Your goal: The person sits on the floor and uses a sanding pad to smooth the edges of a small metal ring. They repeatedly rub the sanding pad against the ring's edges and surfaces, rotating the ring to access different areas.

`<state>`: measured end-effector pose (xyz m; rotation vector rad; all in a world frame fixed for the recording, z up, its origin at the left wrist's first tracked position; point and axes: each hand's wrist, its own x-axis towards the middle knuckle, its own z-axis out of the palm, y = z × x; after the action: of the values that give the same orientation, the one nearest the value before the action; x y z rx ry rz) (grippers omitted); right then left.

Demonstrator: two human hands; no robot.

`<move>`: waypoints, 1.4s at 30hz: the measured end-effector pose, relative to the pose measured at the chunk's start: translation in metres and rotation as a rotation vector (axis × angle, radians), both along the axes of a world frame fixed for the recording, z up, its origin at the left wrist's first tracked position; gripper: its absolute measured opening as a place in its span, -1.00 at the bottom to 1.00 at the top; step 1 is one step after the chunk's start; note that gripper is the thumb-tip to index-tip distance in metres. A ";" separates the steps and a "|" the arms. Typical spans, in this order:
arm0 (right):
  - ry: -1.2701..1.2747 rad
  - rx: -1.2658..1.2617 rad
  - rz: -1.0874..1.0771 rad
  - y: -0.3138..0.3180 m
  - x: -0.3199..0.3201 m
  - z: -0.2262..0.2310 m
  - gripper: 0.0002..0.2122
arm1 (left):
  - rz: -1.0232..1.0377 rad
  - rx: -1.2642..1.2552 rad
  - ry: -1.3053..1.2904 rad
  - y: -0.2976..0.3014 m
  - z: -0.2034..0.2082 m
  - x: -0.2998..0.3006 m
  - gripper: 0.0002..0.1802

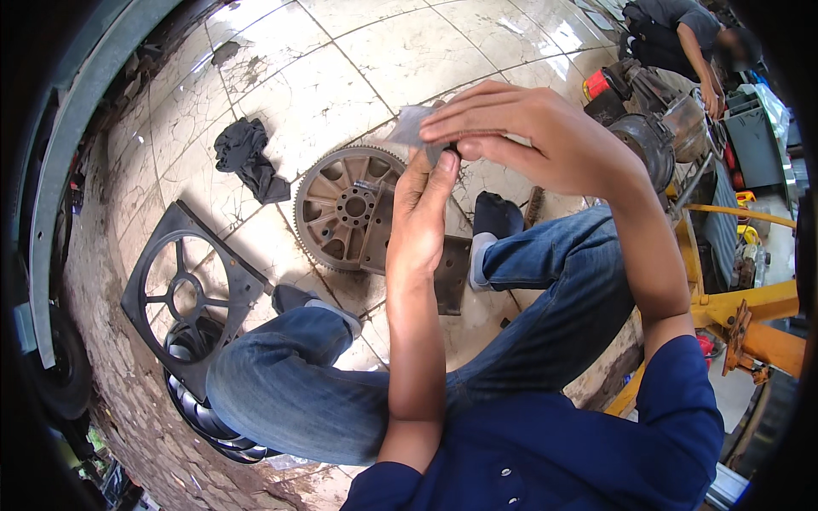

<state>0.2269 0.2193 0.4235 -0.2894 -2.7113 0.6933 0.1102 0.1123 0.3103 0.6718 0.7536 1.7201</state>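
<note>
My left hand (422, 200) is raised in front of me, thumb up, its fingers closed round a small dark piece (438, 154) that I cannot name. Over it reaches my right hand (528, 132), fingers pressed together on a thin grey sheet (409, 126) resembling sandpaper. The sheet's loose corner sticks out to the left. Most of the small piece is hidden by the fingers. Below the hands, a toothed flywheel (341, 207) lies on the floor, partly against a brown metal plate (452, 294) between my feet.
A black cloth (249, 157) lies left of the flywheel on the tiled floor (383, 60). Beside my left knee leans a black fan shroud (244, 289). Yellow metal framing (750, 302) stands at right. Another person (682, 43) crouches at the far right near greasy machine parts (648, 140).
</note>
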 end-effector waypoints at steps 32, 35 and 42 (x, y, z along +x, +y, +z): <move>0.013 -0.209 -0.008 0.002 0.004 -0.001 -0.75 | -0.071 0.097 -0.055 0.001 0.002 -0.001 -0.47; -0.043 -0.130 -0.020 0.007 0.005 -0.002 -0.74 | -0.088 0.079 -0.030 0.002 0.000 -0.002 -0.46; -0.089 -0.154 -0.030 0.004 0.004 0.002 -0.74 | -0.043 0.030 -0.066 0.003 -0.002 0.001 -0.48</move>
<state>0.2314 0.2233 0.4251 -0.4065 -2.7342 0.9029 0.1113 0.1153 0.3086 0.6440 0.6638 1.7094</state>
